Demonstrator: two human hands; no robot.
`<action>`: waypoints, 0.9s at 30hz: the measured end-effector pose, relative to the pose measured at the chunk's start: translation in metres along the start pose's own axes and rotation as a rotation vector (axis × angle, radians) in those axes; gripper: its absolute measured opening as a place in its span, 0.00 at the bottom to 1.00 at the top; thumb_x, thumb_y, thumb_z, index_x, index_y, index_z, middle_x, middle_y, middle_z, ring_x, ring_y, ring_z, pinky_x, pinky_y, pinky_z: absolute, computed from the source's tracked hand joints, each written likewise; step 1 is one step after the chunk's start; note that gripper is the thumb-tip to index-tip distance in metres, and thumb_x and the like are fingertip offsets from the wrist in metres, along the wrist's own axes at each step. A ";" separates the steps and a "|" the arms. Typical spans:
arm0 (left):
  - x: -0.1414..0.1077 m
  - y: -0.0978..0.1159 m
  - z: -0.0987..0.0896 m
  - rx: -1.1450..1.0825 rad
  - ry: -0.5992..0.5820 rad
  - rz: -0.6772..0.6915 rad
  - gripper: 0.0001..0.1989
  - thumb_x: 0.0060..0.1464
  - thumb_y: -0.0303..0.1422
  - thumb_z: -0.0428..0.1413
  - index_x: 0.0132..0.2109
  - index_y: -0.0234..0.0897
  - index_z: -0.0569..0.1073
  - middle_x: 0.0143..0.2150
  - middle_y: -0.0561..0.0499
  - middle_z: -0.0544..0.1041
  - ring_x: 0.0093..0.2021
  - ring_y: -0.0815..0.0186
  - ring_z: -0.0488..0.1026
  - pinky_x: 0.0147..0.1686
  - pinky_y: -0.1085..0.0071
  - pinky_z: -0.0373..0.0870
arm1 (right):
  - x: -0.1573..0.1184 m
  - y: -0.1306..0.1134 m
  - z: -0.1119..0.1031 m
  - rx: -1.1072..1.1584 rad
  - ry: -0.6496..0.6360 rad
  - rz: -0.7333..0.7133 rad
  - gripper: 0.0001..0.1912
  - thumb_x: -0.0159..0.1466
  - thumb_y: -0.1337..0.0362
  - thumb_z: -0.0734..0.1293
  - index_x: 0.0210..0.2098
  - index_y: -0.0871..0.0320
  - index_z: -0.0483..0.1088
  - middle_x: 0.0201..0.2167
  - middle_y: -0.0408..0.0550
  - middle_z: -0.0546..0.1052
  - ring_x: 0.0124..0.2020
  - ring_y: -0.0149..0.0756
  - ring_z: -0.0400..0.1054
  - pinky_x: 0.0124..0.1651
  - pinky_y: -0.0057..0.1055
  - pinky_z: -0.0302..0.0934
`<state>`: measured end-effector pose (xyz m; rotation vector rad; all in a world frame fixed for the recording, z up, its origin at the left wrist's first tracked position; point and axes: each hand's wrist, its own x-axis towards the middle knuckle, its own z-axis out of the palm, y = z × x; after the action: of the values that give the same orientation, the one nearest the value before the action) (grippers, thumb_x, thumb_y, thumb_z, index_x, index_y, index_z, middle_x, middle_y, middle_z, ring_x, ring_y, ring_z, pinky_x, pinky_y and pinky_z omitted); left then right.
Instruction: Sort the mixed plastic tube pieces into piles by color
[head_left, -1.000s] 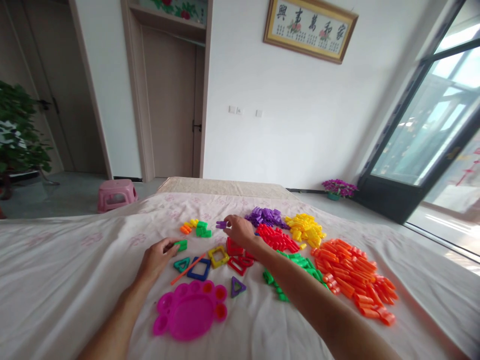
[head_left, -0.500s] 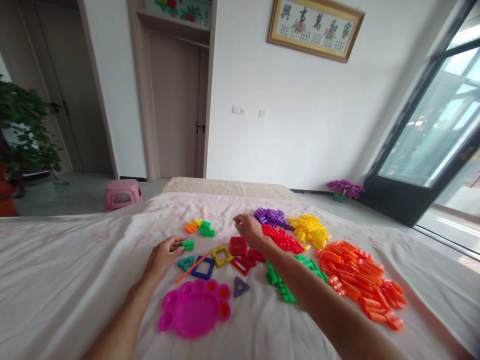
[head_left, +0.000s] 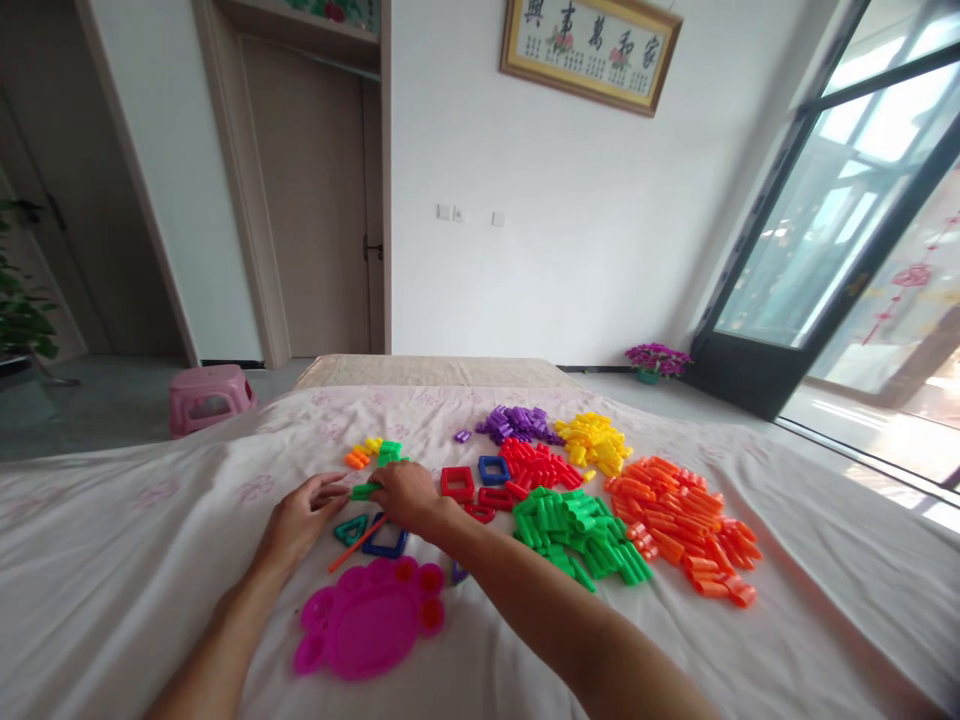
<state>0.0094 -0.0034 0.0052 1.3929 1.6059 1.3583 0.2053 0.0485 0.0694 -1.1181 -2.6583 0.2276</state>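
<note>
A small green toy block (head_left: 362, 492) lies between my hands on the cloth. My left hand (head_left: 304, 515) has its fingertips closed at the block's left end. My right hand (head_left: 409, 495) reaches across, its fingers bent down over the right end; the fingertips are partly hidden. Just behind are more green blocks (head_left: 390, 452) and a few orange and yellow blocks (head_left: 358, 458). In front lie a teal triangle frame (head_left: 350, 530), a dark blue square frame (head_left: 386, 548) and a thin orange stick (head_left: 356, 546). My right wrist partly covers other frames.
A magenta paw-shaped palette (head_left: 375, 630) lies in front. To the right are piles of purple blocks (head_left: 517, 424), yellow blocks (head_left: 594, 442), red blocks (head_left: 540, 466), green blocks (head_left: 577, 530) and orange blocks (head_left: 682, 515). Red frames (head_left: 457, 484) and a blue frame (head_left: 493, 470) sit mid-cloth.
My right hand has moved left, from beside the purple pile to the green block at my left fingers. A purple block and blue frame now show where it was. The view has turned right.
</note>
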 end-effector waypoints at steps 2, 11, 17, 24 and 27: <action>-0.001 0.002 0.000 0.048 0.029 0.005 0.27 0.49 0.44 0.60 0.53 0.33 0.73 0.43 0.42 0.82 0.45 0.56 0.79 0.46 0.65 0.74 | -0.015 0.010 -0.015 0.023 0.022 0.036 0.11 0.65 0.55 0.64 0.42 0.50 0.76 0.42 0.45 0.79 0.45 0.40 0.72 0.41 0.29 0.60; 0.004 -0.011 -0.002 0.235 0.003 0.040 0.21 0.50 0.43 0.57 0.47 0.35 0.77 0.43 0.45 0.83 0.44 0.57 0.79 0.45 0.68 0.74 | -0.126 0.098 -0.101 0.034 0.051 0.234 0.13 0.62 0.63 0.65 0.44 0.53 0.76 0.40 0.46 0.79 0.42 0.37 0.72 0.41 0.26 0.59; 0.004 -0.014 -0.003 0.271 0.000 0.025 0.21 0.50 0.44 0.57 0.47 0.37 0.77 0.45 0.45 0.83 0.45 0.58 0.79 0.46 0.68 0.73 | -0.184 0.137 -0.131 -0.053 0.038 0.191 0.11 0.61 0.63 0.68 0.42 0.49 0.79 0.44 0.47 0.79 0.50 0.40 0.68 0.55 0.33 0.57; 0.001 -0.008 -0.003 0.280 -0.012 0.013 0.21 0.52 0.45 0.56 0.48 0.37 0.76 0.45 0.45 0.83 0.46 0.57 0.79 0.46 0.68 0.73 | -0.205 0.146 -0.133 -0.010 0.106 0.294 0.12 0.61 0.65 0.67 0.44 0.49 0.78 0.44 0.46 0.79 0.50 0.38 0.69 0.56 0.33 0.56; -0.001 -0.005 -0.002 0.282 -0.005 0.029 0.20 0.52 0.44 0.56 0.47 0.36 0.77 0.45 0.45 0.83 0.44 0.58 0.79 0.45 0.69 0.73 | -0.193 0.130 -0.128 0.038 0.183 0.307 0.13 0.63 0.64 0.65 0.44 0.51 0.78 0.45 0.47 0.79 0.49 0.39 0.69 0.56 0.34 0.57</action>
<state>0.0061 -0.0041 0.0014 1.5846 1.8353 1.1761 0.4609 0.0059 0.1292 -1.4568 -2.3085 0.2181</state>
